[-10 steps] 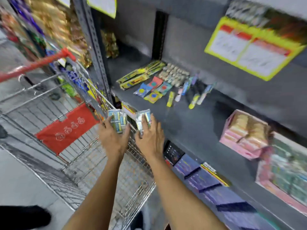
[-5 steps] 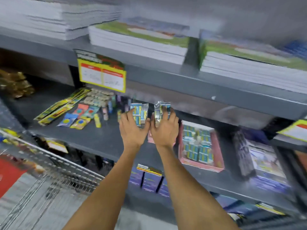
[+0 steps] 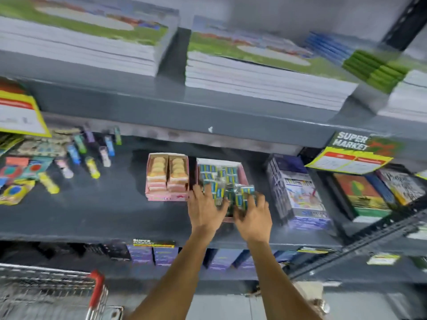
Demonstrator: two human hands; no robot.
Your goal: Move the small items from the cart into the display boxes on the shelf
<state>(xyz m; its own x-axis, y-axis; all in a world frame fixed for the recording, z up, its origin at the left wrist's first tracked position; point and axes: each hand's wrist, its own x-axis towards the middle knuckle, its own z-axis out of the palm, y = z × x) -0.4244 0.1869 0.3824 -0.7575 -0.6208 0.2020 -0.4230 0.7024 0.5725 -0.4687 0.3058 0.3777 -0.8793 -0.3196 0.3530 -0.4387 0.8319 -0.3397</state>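
Observation:
A pink display box [image 3: 244,173] on the grey middle shelf holds several small blue-and-green packets [image 3: 209,170]. My left hand [image 3: 203,207] is at the box's front left corner, fingers curled around a clear-wrapped bundle of the same packets [image 3: 216,192]. My right hand [image 3: 253,214] is at the front right, gripping another bundle [image 3: 245,196]. Both bundles hang just above the front of the box. A second pink display box [image 3: 167,197] with peach-coloured items stands directly to the left.
The cart [image 3: 53,294] with its red corner is at the bottom left. Loose glue sticks and packets [image 3: 76,155] lie on the shelf's left part. Purple boxes [image 3: 298,192] and books [image 3: 360,195] stand to the right. Notebook stacks [image 3: 261,79] fill the shelf above.
Both hands have carried their bundles from the cart, up and to the right, to the front of the pink box of matching packets. The view swung from the cart to the shelf.

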